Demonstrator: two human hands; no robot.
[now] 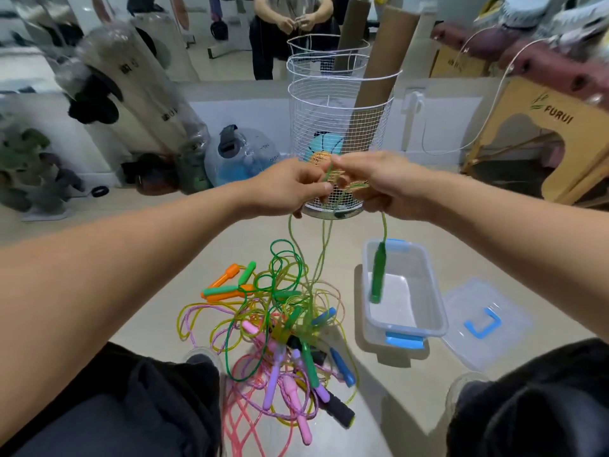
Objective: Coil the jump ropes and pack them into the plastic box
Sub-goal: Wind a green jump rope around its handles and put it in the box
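Both hands are raised in front of me and pinch a green jump rope [324,232]. My left hand [290,186] holds one strand, and my right hand [379,183] grips the cord a little to the right. From the right hand the cord drops to a green handle [377,273] that dangles over the clear plastic box [435,305] with blue latches. The other strands run down into a tangled pile of jump ropes [283,324] on the floor between my knees, with green, orange, pink, purple, blue and black handles.
The box's clear lid [484,321] with a blue handle lies on the floor right of the box. A white wire basket [339,127] stands behind my hands. Bagged items, a water jug and cardboard pieces line the mirrored wall.
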